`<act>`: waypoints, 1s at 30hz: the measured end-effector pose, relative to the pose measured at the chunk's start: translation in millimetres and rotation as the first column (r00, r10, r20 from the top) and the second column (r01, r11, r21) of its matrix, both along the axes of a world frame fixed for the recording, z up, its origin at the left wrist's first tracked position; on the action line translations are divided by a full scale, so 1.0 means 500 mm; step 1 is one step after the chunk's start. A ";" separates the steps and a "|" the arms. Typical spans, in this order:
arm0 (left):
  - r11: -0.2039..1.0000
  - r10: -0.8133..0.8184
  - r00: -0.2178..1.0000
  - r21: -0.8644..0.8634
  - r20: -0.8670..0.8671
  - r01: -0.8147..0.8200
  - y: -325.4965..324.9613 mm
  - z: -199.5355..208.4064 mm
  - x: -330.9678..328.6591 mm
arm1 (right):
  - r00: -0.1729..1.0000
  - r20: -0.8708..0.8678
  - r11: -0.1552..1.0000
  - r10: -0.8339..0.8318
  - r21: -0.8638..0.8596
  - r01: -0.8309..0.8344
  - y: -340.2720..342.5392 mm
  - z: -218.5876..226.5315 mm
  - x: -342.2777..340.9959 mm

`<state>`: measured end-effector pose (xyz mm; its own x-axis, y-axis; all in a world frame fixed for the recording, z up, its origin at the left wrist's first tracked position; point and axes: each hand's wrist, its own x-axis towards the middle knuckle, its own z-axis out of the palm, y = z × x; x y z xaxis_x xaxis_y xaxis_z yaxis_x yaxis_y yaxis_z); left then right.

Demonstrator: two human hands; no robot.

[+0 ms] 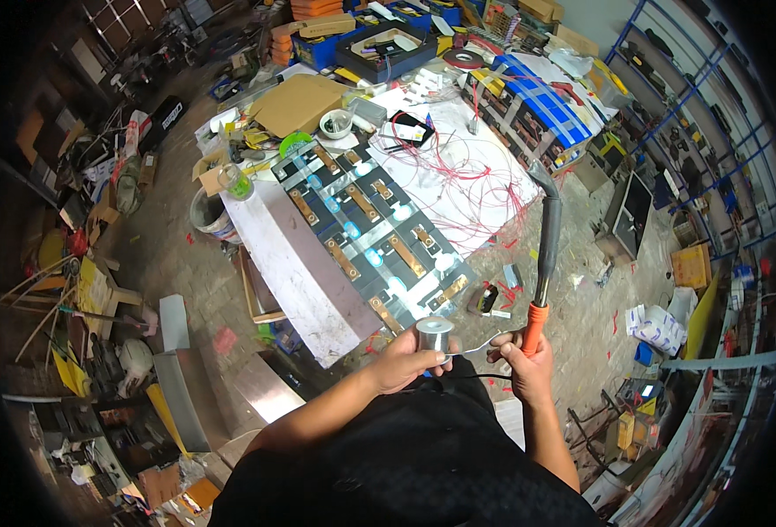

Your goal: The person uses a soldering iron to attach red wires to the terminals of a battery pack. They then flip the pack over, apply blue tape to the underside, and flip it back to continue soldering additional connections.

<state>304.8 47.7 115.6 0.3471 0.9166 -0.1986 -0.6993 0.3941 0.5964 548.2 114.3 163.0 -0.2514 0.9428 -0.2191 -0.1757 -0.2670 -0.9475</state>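
In my left hand (406, 364) is a spool of solder wire (435, 337), its round end facing up. A thin silvery strand (478, 348) runs from it to my right hand (530, 362), whose fingers are near the strand's end. That same hand is closed around the orange handle of a large soldering iron (548, 237), held upright with its bent tip at the top. Beyond the left hand lies a battery pack (366, 220) of dark cells joined by copper-coloured bars. A black cable passes below my hands.
Red wires (467, 171) lie tangled on a white sheet on the table. A blue-wrapped battery pack (537, 101) stands at the back right. Flattened cardboard (300, 104), a white bowl (336, 124) and a clear jar (235, 182) sit at the far left. Blue shelving (713, 132) lines the right.
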 end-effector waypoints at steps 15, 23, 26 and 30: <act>0.898 0.350 0.799 -0.069 -0.490 -0.436 0.128 0.054 0.121 | 0.912 -0.086 0.908 0.401 -0.095 -0.408 0.307 -0.051 0.036; 0.660 0.595 0.477 0.054 -0.648 -0.750 0.078 0.040 0.053 | 0.932 0.193 0.951 0.308 -0.038 -0.307 0.382 -0.040 0.005; 0.591 0.628 0.422 0.049 -0.654 -0.805 0.062 0.048 -0.011 | 0.923 0.300 0.950 0.240 0.123 -0.287 0.391 -0.033 0.017; 0.529 0.630 0.278 0.139 -0.725 -0.837 0.077 0.038 -0.100 | 0.912 0.290 0.926 0.291 0.153 -0.344 0.391 -0.021 0.024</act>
<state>255.0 86.1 134.5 -0.7644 0.5907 -0.2583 -0.2431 0.1071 0.9641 560.5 309.8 152.8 -0.5046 0.8526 -0.1356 0.1442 -0.0716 -0.9870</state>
